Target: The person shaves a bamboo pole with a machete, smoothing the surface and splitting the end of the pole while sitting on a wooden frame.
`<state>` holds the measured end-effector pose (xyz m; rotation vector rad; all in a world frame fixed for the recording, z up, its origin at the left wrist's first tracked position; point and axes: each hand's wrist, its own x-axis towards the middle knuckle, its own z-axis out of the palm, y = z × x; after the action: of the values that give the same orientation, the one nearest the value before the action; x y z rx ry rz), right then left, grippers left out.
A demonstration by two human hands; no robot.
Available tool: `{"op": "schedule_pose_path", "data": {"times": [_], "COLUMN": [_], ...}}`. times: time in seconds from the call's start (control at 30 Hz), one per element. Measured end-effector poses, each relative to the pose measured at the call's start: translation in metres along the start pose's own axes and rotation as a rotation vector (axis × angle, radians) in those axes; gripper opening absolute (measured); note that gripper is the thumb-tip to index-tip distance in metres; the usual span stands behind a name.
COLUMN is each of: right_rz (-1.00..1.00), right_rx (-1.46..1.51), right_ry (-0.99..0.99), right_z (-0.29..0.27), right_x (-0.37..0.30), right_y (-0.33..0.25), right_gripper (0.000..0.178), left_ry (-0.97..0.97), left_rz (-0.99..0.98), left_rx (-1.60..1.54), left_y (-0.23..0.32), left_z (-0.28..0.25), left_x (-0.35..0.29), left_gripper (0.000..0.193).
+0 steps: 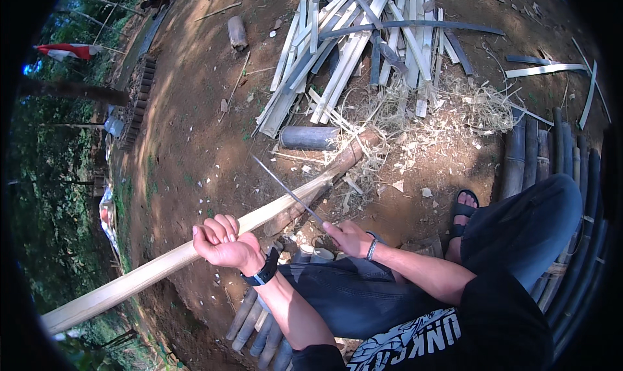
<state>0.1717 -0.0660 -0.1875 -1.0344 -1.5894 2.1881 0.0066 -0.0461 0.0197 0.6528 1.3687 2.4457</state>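
Observation:
A long pale split bamboo strip point(139, 277) runs from the lower left up to a short log point(348, 158) lying on the ground, its far end over the log. Palm up, my left hand point(225, 242) is closed with fingers curled around the strip about midway. My right hand point(351, 238) is closed around the handle of a long thin knife point(285, 188). The blade points up and left and crosses over the strip between my left hand and the log; whether it touches the strip I cannot tell. The handle is mostly hidden by my fingers.
Beyond the log lies a heap of split bamboo strips point(354, 49), with curly shavings point(487, 111) beside it. A dark bamboo section point(309, 138) lies before the heap. Bamboo poles point(558, 151) make up the seat at right. My sandalled foot point(463, 210) stands near the shavings.

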Motion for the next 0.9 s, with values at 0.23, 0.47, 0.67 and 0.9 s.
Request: {"op": "schedule_pose_path", "data": {"times": [0.23,0.47,0.67,0.9], "right_rz": [0.404,0.224,0.332,0.356], "right_rx": [0.033,-0.131,-0.003,-0.083], "right_ry": [0.253,0.179,0.149,0.358], "right_z": [-0.005,-0.024,-0.036,-0.054], "right_x": [0.011,0.035,0.039,0.048], "right_y": [0.024,0.062,0.061,0.075], "right_gripper": [0.079,0.084,0.082,0.085], "left_ry": [0.205,0.157,0.170,0.182], "left_rz": [-0.001,0.009,0.007,0.017], "left_rx": [-0.003,-0.021,-0.045,-0.024], "left_y": [0.003,0.001,-0.001,0.000], "left_z": [-0.017,-0.027,-0.030,-0.027], "left_x": [0.021,0.026,0.030,0.028], "left_gripper": [0.038,0.039,0.040,0.041]}}
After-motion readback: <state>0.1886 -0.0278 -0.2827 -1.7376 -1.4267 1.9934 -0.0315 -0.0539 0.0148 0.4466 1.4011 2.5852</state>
